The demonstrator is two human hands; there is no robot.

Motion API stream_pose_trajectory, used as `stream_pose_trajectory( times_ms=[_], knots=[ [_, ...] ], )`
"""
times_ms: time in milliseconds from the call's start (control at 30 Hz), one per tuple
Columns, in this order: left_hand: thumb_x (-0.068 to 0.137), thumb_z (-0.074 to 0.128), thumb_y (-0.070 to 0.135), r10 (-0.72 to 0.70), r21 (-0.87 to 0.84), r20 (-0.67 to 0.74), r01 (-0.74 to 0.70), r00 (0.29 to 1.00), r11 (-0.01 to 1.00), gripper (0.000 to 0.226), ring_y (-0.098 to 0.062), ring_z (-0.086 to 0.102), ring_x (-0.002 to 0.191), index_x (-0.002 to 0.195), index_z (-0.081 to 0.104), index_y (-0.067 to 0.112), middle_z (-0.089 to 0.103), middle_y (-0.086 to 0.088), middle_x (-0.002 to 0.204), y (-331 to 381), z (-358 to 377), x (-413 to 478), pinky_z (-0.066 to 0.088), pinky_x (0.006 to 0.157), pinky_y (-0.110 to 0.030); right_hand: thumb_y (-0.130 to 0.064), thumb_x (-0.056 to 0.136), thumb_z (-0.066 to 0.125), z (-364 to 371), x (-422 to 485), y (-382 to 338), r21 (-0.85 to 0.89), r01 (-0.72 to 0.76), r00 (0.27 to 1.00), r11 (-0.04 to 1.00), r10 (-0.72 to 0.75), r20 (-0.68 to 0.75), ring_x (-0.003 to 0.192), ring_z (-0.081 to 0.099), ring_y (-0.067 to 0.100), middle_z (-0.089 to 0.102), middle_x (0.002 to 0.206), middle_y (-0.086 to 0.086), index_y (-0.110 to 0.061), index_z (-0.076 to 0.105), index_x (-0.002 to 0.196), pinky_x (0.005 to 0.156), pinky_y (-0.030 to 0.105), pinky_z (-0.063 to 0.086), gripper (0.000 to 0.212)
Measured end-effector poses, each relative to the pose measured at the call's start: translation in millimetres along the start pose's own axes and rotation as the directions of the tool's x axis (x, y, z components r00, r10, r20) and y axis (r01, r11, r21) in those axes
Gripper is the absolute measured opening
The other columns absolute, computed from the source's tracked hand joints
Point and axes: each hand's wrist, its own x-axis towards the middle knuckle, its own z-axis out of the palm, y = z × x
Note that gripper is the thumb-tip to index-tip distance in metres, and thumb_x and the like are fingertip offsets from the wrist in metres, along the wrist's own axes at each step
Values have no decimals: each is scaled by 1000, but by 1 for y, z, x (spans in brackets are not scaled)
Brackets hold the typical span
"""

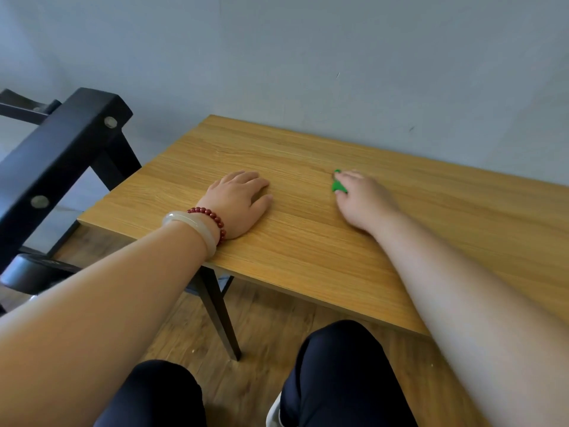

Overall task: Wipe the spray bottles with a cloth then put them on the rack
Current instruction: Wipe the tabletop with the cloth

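Observation:
My left hand (pixel 238 201) lies flat, palm down, on the wooden table (pixel 308 251) and holds nothing; a pale bangle and a red bead bracelet are on its wrist. My right hand (pixel 365 198) rests further right on the table, fingers closed over a small green cloth (pixel 337 185). Only a bit of the cloth shows beyond the fingertips. No spray bottle is in view. The black rack (pixel 61 155) stands to the left of the table, its slanted frame close to the table's left corner.
A grey wall runs right behind the table's far edge. A black round stool seat (pixel 34 272) sits low at the left under the rack. My knees in dark trousers (pixel 338 380) are below the table's front edge, over a wooden floor.

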Motion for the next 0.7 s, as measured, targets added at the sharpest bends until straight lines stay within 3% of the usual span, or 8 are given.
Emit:
stream_pose_trajectory(
  times_ms=[100,167,267,367,433,567,700],
  knots=[
    [104,30,47,-9,36,-61,11,998,999,48,-22,28,144,144,46,27,39,1,152,2,0,-3,25,115,-45,-24,104,37,13,-32,-44,11,297,947,955,-296,123,151,15,20,21,162,-1,-20,27,154,123,35,6,51],
    [104,30,45,-24,72,-129,33,991,997,46,-25,37,135,135,56,24,48,-1,140,5,-1,-8,33,108,-45,-27,105,35,13,-45,-46,-10,358,924,934,-353,150,151,13,21,19,162,-3,-23,25,154,124,37,6,51],
    [105,24,44,-5,150,-156,29,988,988,49,-23,40,131,132,59,24,52,-1,134,13,-6,-20,36,104,-42,-22,104,38,-3,-43,-11,-27,181,981,983,-179,76,150,18,21,25,161,2,-17,32,152,120,30,9,49],
    [105,22,47,5,19,-70,-4,998,1000,50,-19,28,143,144,45,28,42,3,150,27,-5,-35,28,114,-44,-20,104,37,-17,-40,25,-36,-95,995,995,96,20,149,19,21,27,160,6,-11,34,152,118,29,14,48],
    [105,22,47,18,-58,3,-18,1000,998,50,-16,17,148,150,36,31,31,6,158,35,1,-45,19,119,-44,-20,104,36,-15,-42,20,-39,-135,991,990,135,12,150,19,22,27,161,7,-9,32,152,118,29,14,49],
    [105,23,47,13,-58,31,-11,999,998,50,-16,12,150,152,31,34,24,7,161,37,10,-49,12,121,-43,-22,105,34,-4,-66,-34,6,91,993,996,-91,72,151,13,20,21,163,3,-15,25,155,121,32,5,51],
    [105,26,41,6,-64,-9,-6,1000,998,46,-18,16,148,150,36,33,28,6,159,41,11,-47,14,120,-42,-26,106,33,1,-112,-57,-56,331,938,942,-322,124,151,10,19,18,163,3,-19,23,155,118,29,-2,51]
  ],
)
